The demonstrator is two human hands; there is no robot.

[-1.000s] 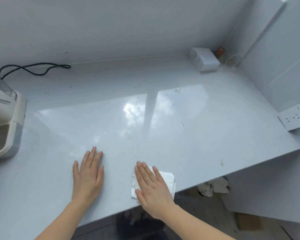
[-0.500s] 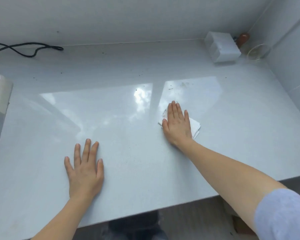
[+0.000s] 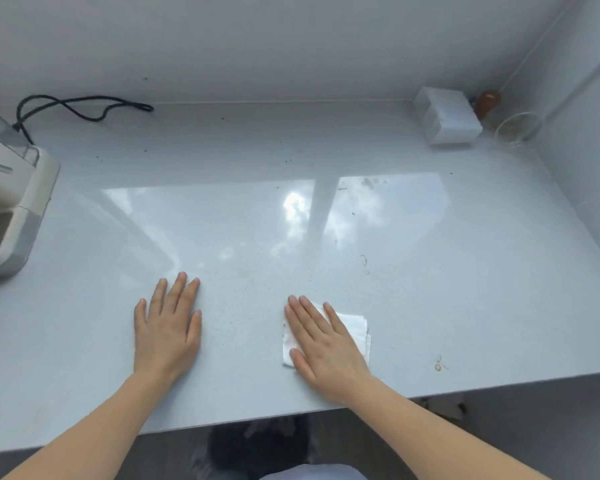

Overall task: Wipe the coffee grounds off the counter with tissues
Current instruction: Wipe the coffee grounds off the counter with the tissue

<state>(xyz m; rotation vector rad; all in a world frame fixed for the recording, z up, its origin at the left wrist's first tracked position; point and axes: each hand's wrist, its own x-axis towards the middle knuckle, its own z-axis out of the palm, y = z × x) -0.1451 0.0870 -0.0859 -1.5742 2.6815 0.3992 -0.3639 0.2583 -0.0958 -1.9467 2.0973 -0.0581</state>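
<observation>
The right hand (image 3: pixel 323 344) lies flat and spread, palm down, pressing a folded white tissue (image 3: pixel 352 329) onto the pale glossy counter (image 3: pixel 465 306) close to its near edge; it is not clenched around the tissue but pins it under palm and fingers, the far right corner of the tissue showing beyond the fingers. The left hand (image 3: pixel 168 327) is empty, flat on the counter with fingers together, well apart from the tissue, seemingly bracing the body.

In the head view, fine coffee grounds (image 3: pixel 257 282) speckle the surface between and beyond the two hands, and brownish marks (image 3: pixel 439 363) sit near the right front edge, with more specks toward the back wall. The tissue's left edge already shows faint brown staining.

To wipe well, I would judge that even pressure across the whole palm keeps the tissue from bunching, and strokes should gather the grounds toward one spot rather than off the edge onto the floor. A clean fold may be needed soon.

Both forearms reach forward from below, wrists low, the right angled slightly inward. A cream appliance (image 3: pixel 11 209) sits at far left, clear of the work
</observation>
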